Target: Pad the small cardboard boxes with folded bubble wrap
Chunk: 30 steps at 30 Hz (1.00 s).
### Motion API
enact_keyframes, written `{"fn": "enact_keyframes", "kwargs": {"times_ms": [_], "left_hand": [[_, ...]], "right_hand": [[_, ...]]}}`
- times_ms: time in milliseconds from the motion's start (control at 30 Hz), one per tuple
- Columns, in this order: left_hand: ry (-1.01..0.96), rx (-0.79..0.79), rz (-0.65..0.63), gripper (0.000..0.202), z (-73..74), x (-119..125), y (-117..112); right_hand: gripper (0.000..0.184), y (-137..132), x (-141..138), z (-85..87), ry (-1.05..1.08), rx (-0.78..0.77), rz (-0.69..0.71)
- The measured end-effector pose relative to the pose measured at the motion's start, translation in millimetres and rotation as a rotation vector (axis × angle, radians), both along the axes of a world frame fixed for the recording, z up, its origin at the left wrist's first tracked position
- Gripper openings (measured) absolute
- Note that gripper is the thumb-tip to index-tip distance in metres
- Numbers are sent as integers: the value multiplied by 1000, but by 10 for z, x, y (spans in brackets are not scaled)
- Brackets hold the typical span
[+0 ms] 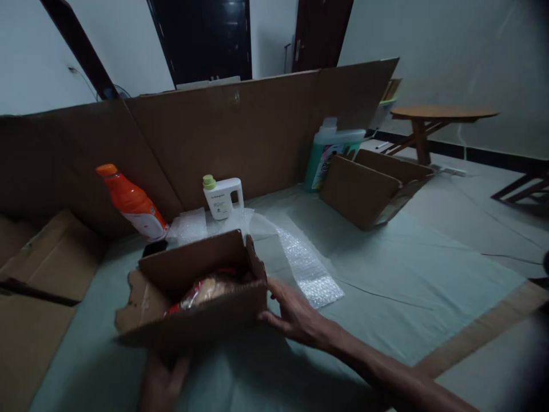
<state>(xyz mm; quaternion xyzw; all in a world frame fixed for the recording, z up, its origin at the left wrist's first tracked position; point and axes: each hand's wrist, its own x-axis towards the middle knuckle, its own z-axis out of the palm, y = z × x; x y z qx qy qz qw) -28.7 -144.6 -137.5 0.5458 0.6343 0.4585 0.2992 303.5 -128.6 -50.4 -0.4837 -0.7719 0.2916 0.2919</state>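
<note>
An open cardboard box [193,326] is tilted above the cloth-covered surface, with a packet in shiny red and clear wrapping [208,290] inside it. My right hand [295,313] grips the box's right end, fingers on the far side and thumb on the near side. At the near left, my left hand [162,382] is at the underside of the box, its fingertips hidden beneath it and somewhat blurred. Just beyond the box lie pieces of bubble wrap [311,277], close to my right hand.
An orange bottle [132,200], a white jug with a green cap [223,197] and a jug of teal liquid [319,157] stand along a cardboard barrier [240,134]. Another open box [360,194] is at the right, cardboard flaps [47,257] at the left. A wooden table [446,113] stands beyond.
</note>
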Motion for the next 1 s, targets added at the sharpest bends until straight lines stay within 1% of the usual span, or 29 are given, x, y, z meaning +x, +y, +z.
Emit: {"fn": "enact_keyframes", "kwargs": {"times_ms": [67, 133, 200, 233, 300, 333, 367, 400, 467, 500, 533, 600, 633, 667, 733, 800, 867, 900, 933, 967, 1000], "left_hand": [[-17, -17, -23, 67, 156, 92, 315], [-28, -16, -51, 68, 292, 173, 632], [-34, 4, -64, 68, 366, 236, 859], [-39, 13, -67, 66, 377, 259, 923], [-55, 23, -84, 61, 363, 284, 965], [-65, 31, -89, 60, 348, 287, 955], [-75, 40, -92, 59, 335, 287, 938], [-81, 50, -89, 59, 328, 284, 921], [-71, 62, -76, 60, 332, 283, 913], [-57, 64, -70, 60, 343, 288, 926], [-42, 67, -66, 59, 358, 298, 948], [-17, 80, -65, 58, 390, 326, 1003], [-10, 84, -64, 57, 403, 340, 1028], [-3, 86, -59, 57, 411, 351, 1046], [13, 81, -53, 57, 407, 356, 1055], [26, 77, -60, 56, 378, 336, 1030], [32, 89, -71, 57, 338, 302, 987], [32, 104, -76, 58, 319, 285, 964], [31, 125, -83, 59, 304, 270, 944], [30, 150, -91, 60, 296, 258, 927], [32, 171, -96, 61, 296, 250, 915]], "right_hand": [[68, 290, -72, 9, 42, -15, -24], [63, 547, -86, 23, 44, 18, -50], [57, 717, -41, 26, -1, 129, -122], [54, 767, 5, 23, -39, 207, -178], [51, 827, 138, 11, -143, 357, -313], [53, 853, 217, 4, -209, 403, -376], [57, 887, 296, -3, -280, 417, -432], [62, 932, 368, -12, -351, 402, -483], [69, 1047, 482, -32, -451, 301, -569], [66, 1105, 522, -40, -472, 242, -600], [57, 1151, 556, -42, -475, 191, -626], [32, 1165, 626, -20, -452, 125, -664], [25, 1119, 673, 3, -433, 112, -682], [26, 1033, 733, 32, -414, 109, -699], [33, 760, 899, 90, -362, 111, -733], [41, 415, 1106, 129, -187, 104, -771], [47, 83, 1295, 141, 40, 30, -779], [50, -55, 1362, 141, 108, -13, -785], [52, -166, 1402, 142, 117, -32, -805], [55, -248, 1410, 148, 66, -16, -836], [57, -297, 1381, 162, -6, 44, -872]]}}
